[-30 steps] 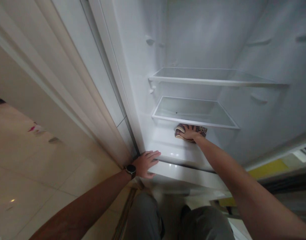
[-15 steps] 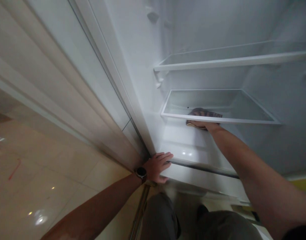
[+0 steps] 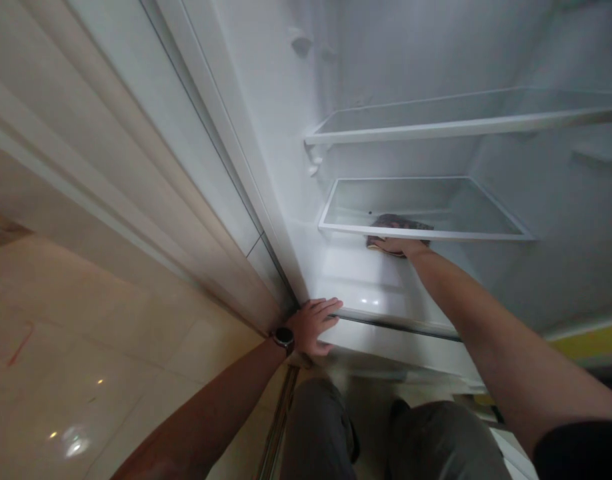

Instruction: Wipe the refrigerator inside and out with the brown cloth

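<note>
My right hand (image 3: 392, 247) reaches under the lower glass shelf (image 3: 406, 197) of a white refrigerator and presses a dark patterned cloth (image 3: 401, 221) against the back of the compartment floor. Part of the cloth shows through the glass, and the shelf's front rim crosses over it. Some of my right fingers are hidden against the fabric. With fingers spread, my left hand (image 3: 313, 325) rests on the front corner of the refrigerator's bottom edge (image 3: 396, 340). A dark round watch (image 3: 284, 338) is on my left wrist.
A second glass shelf (image 3: 446, 130) sits higher up. The refrigerator's side wall and a pale panel (image 3: 151, 167) rise at the left. Shiny floor tiles (image 3: 111, 333) lie lower left, and my knees (image 3: 319, 420) are below the refrigerator's edge. Something yellow (image 3: 591, 340) shows at right.
The view has shifted slightly. The cloth and my right hand appear a little further left, still under the lower shelf. My left hand keeps its place on the edge.
</note>
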`<state>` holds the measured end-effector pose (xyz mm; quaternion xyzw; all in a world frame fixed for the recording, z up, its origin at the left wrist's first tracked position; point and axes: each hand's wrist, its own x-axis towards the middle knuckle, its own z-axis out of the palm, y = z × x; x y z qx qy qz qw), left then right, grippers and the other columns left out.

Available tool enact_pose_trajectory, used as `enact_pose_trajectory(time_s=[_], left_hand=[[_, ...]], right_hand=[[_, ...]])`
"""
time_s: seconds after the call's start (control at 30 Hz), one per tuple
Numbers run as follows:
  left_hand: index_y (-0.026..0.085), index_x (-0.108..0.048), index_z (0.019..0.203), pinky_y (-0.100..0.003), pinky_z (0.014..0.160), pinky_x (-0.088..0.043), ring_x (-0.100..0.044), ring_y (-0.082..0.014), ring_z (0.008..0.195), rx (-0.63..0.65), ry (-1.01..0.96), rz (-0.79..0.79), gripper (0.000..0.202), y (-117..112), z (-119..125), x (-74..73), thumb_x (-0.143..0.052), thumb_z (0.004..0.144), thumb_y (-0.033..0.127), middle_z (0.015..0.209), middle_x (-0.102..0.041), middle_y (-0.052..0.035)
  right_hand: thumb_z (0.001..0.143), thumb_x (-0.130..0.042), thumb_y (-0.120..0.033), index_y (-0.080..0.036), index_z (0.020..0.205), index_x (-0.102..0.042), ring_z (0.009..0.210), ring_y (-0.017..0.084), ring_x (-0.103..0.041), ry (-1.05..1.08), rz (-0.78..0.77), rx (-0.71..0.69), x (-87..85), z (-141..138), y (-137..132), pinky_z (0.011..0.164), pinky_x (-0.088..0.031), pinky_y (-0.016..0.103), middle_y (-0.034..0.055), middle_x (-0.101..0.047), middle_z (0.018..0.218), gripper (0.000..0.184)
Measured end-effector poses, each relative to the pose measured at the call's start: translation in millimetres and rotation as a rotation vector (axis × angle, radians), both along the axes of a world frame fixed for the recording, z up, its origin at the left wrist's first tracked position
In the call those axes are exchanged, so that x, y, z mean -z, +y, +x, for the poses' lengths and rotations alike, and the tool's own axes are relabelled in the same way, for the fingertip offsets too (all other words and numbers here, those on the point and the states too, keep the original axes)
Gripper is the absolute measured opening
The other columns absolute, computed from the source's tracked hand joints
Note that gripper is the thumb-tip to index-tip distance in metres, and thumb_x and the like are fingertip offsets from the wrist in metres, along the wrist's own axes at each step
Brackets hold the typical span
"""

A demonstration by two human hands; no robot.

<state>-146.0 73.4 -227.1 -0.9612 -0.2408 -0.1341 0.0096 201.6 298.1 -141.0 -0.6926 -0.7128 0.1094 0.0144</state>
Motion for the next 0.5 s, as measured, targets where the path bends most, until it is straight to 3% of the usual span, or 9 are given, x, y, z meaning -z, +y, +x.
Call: enact_pose_trajectory(time_s=[0.1,0.2,0.3,0.5], left_hand=[[0.013,-0.068,0.133,-0.057,0.122,-0.036,-0.038,-0.0384,0.155,-0.001,-0.008,0.017,0.065,0.7,-0.2,-0.2,-0.069,0.084,0.056,0.165,-0.043,-0.0224],[0.012,-0.068,0.132,-0.057,0.122,-0.035,-0.039,-0.0391,0.154,0.002,-0.011,0.037,0.065,0.7,0.2,-2.8,-0.073,0.081,0.052,0.165,-0.043,-0.0231],[0.013,-0.069,0.130,-0.056,0.122,-0.036,-0.039,-0.0390,0.154,-0.012,-0.005,0.043,0.063,1.4,0.6,-5.1,-0.075,0.080,0.050,0.165,-0.044,-0.0229],[0.015,-0.070,0.129,-0.056,0.121,-0.036,-0.040,-0.0387,0.154,-0.016,-0.012,0.078,0.060,4.3,1.5,-4.3,-0.075,0.080,0.049,0.165,-0.044,-0.0219]], right_hand=[[0.093,-0.044,-0.082,-0.023,0.167,-0.035,0.160,0.048,-0.022,-0.012,-0.079,0.008,4.0,-7.0,-11.2,0.128,-0.012,0.073,0.0172,-0.024,0.176,0.095],[0.090,-0.039,-0.087,-0.030,0.172,-0.013,0.162,0.053,-0.005,-0.030,-0.154,0.068,6.1,-17.0,-27.1,0.118,-0.005,0.087,0.0144,-0.004,0.180,0.103],[0.088,-0.034,-0.089,-0.042,0.171,-0.002,0.163,0.050,0.012,-0.038,-0.202,0.074,3.6,-27.2,-49.7,0.117,-0.002,0.088,0.0035,0.010,0.181,0.101],[0.091,-0.034,-0.083,-0.043,0.170,-0.001,0.163,0.048,0.016,-0.067,-0.262,-0.013,-7.0,-43.6,-105.1,0.120,-0.004,0.085,-0.0019,0.012,0.180,0.095]])
